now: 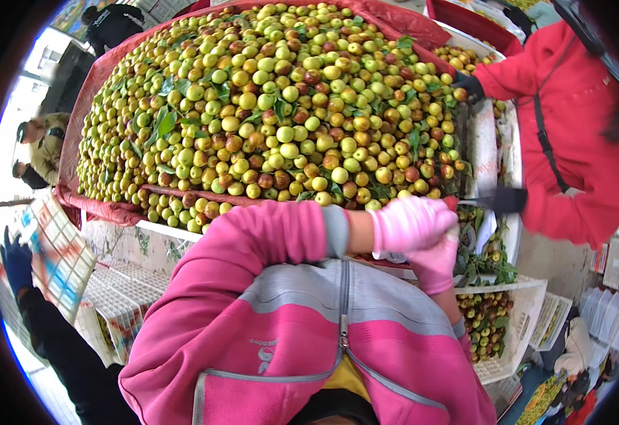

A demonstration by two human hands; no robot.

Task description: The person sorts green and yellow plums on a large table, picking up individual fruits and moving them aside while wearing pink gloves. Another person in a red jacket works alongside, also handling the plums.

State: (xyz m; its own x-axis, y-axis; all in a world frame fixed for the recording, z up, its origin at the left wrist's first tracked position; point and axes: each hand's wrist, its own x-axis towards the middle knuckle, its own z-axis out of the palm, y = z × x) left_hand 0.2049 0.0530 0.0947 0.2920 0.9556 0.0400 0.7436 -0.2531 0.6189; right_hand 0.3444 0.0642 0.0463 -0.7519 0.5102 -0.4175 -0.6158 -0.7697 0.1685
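My left hand [414, 223], in a pale pink glove, reaches across to the right and meets my right hand [435, 260], gloved the same way. They touch at the near right corner of a large heap of green and reddish-brown jujubes [288, 133] with loose leaves among them. Both hands look curled, but blur and overlap hide the fingers and anything between them. Just beyond them, the dark-gloved hand of a person in red [506, 201] holds a thin, blurred item pointing towards my hands. Leafy scraps [482, 260] lie to the right of my right hand.
Red sheeting [78, 133] edges the heap. A white plastic crate with jujubes [522, 329] stands at lower right. On the left, another person's dark-gloved hand [16, 260] is at a tilted white crate [60, 249], near more crates [123, 287]. The person in red stands close on the right.
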